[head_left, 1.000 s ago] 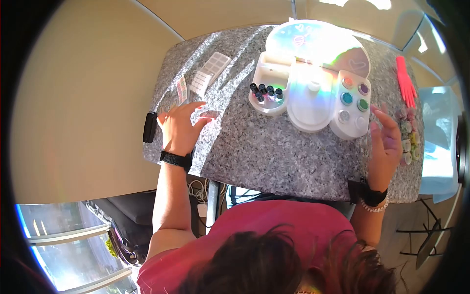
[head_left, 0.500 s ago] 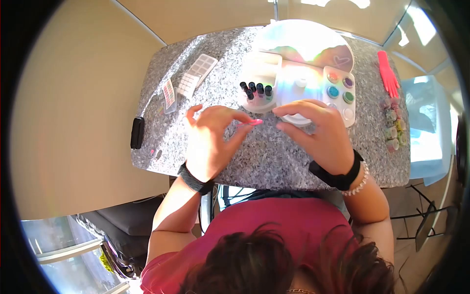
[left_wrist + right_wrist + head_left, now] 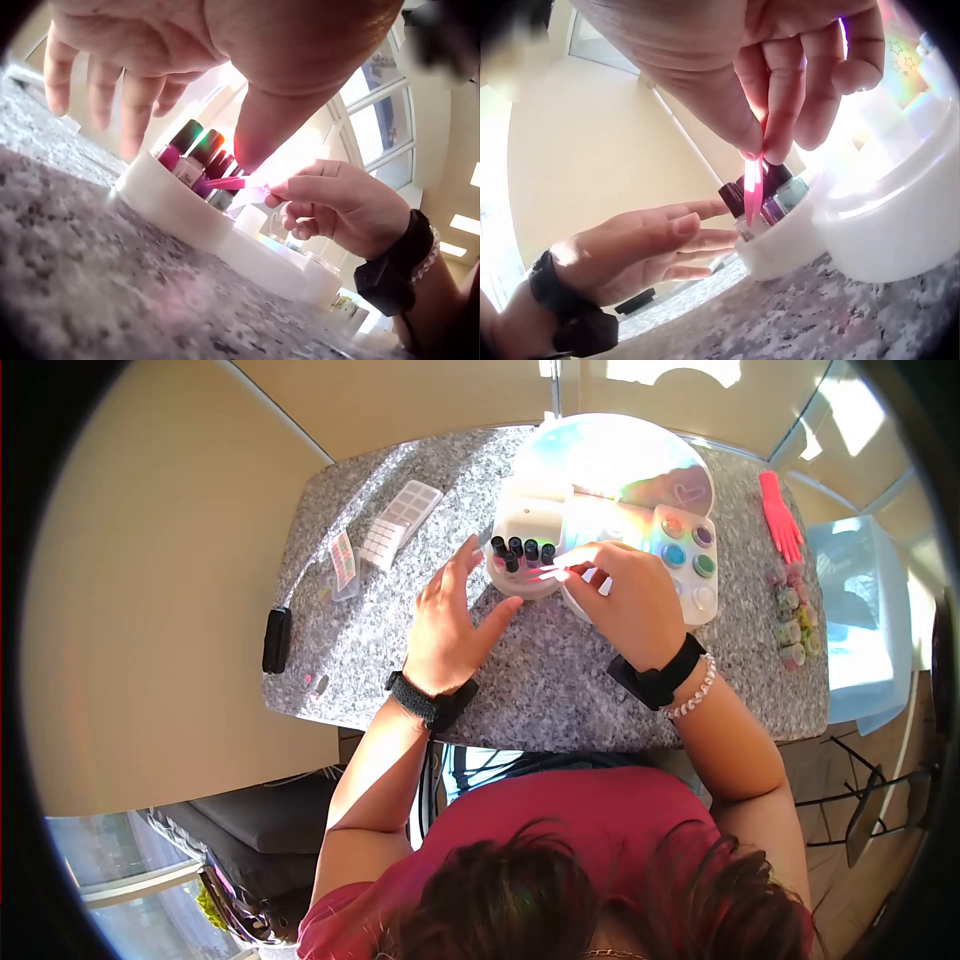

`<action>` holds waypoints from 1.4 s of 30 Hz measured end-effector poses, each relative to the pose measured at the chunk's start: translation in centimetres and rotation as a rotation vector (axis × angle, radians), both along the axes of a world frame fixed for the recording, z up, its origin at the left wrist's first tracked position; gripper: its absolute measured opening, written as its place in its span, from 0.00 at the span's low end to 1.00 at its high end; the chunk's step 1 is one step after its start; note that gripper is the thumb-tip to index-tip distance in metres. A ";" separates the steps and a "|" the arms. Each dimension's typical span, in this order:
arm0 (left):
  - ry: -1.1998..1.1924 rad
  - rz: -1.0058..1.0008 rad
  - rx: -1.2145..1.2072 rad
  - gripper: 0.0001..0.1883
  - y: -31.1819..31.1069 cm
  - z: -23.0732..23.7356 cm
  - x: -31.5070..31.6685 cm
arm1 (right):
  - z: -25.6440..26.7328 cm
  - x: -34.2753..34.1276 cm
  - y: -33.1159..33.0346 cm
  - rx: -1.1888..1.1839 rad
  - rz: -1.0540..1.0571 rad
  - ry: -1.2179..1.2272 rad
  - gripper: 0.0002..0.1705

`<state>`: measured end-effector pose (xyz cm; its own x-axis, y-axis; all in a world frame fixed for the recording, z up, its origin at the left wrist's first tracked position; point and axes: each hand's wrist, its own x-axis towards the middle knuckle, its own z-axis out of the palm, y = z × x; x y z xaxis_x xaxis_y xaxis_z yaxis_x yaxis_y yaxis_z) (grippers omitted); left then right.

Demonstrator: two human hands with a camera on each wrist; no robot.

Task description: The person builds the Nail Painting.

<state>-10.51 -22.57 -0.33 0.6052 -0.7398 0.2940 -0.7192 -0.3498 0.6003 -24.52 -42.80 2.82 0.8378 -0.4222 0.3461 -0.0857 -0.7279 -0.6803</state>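
Note:
My right hand (image 3: 635, 605) pinches small pink tweezers (image 3: 754, 199) between thumb and fingertips. The two prongs point away from the fingers, toward several nail polish bottles (image 3: 515, 555) with black caps. These bottles stand in the round front of the left compartment of a white vanity case (image 3: 776, 259). My left hand (image 3: 445, 630) is held up just left of the bottles, fingers spread and thumb out, with nothing in it. In the left wrist view its thumb overlaps the bottles, near the tweezers' tips.
Pots of coloured glitter (image 3: 673, 555) fill the case's right compartment, beneath a raised shiny lid (image 3: 610, 455). A pink glove (image 3: 780, 515) and several small jars (image 3: 792, 625) lie at right. Left are a clear divided box (image 3: 412, 505), a sticker sheet (image 3: 343, 560) and a black object (image 3: 277, 640).
Both hands came in toward the middle. The pink tweezers, pinched by the left hand half a second ago, have passed to the right hand; the left hand has opened and drawn back slightly.

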 end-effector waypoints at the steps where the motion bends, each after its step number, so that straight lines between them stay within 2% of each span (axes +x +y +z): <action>1: -0.001 0.002 -0.002 0.46 0.1 -0.1 -0.1 | 0.0 0.2 0.1 -0.008 -0.021 0.010 0.07; 3: 0.126 -0.025 -0.045 0.46 0.3 -0.2 -0.3 | -0.5 0.4 0.1 -0.052 -0.031 0.024 0.07; 8: 0.133 -0.016 -0.057 0.46 0.7 -0.3 -0.6 | -0.5 0.3 0.2 -0.157 -0.043 0.104 0.08; 13: 0.132 -0.016 -0.044 0.44 0.7 0.1 -1.7 | -0.5 0.0 0.0 -0.126 -0.062 0.117 0.09; 17: 0.163 -0.022 -0.058 0.44 1.2 1.1 -3.4 | 1.4 -2.0 -0.3 -0.035 -0.025 0.079 0.12; 21: 0.267 -0.048 -0.029 0.43 2.5 1.7 -3.2 | 1.4 -4.9 -1.5 -0.016 -0.145 0.099 0.16; 26: -0.028 0.237 0.006 0.35 3.7 2.6 3.9 | 0.6 -8.5 -2.7 0.157 -0.268 0.032 0.17; 28: -0.216 0.317 0.117 0.34 4.5 1.7 8.7 | 0.4 -10.0 -2.5 0.149 -0.291 0.010 0.16; 29: -0.241 0.318 0.159 0.36 4.0 1.2 12.2 | 0.4 -10.4 -2.6 0.139 -0.324 -0.018 0.16; 31: -0.325 0.286 0.235 0.44 2.4 0.8 14.7 | 0.4 -11.1 -2.5 0.193 -0.333 -0.029 0.14; 32: -0.326 0.284 0.236 0.44 1.5 1.2 15.4 | 0.4 -11.5 -2.5 0.184 -0.341 -0.042 0.14; 34: -0.210 0.329 0.599 0.52 -0.8 2.0 16.4 | 0.7 -11.9 -2.6 0.166 -0.353 -0.070 0.13; 37: -0.151 0.339 0.618 0.57 -2.4 1.5 17.7 | 1.0 -12.7 -2.7 0.151 -0.385 -0.140 0.12; 39: -0.121 0.326 0.657 0.57 -3.3 2.1 16.7 | 1.0 -13.3 -2.9 0.199 -0.394 -0.201 0.12; 40: -0.121 0.328 0.589 0.56 -3.4 2.1 16.2 | 1.4 -13.4 -2.9 0.196 -0.410 -0.207 0.12; 42: -0.185 0.350 0.427 0.54 -3.7 1.5 15.5 | 2.7 -12.8 -3.1 0.180 -0.292 -0.204 0.11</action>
<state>5.03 -26.31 1.18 0.8021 -0.5811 0.1379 -0.5966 -0.7692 0.2288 -37.28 -45.85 5.56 0.5952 -0.7018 0.3915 -0.1215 -0.5601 -0.8195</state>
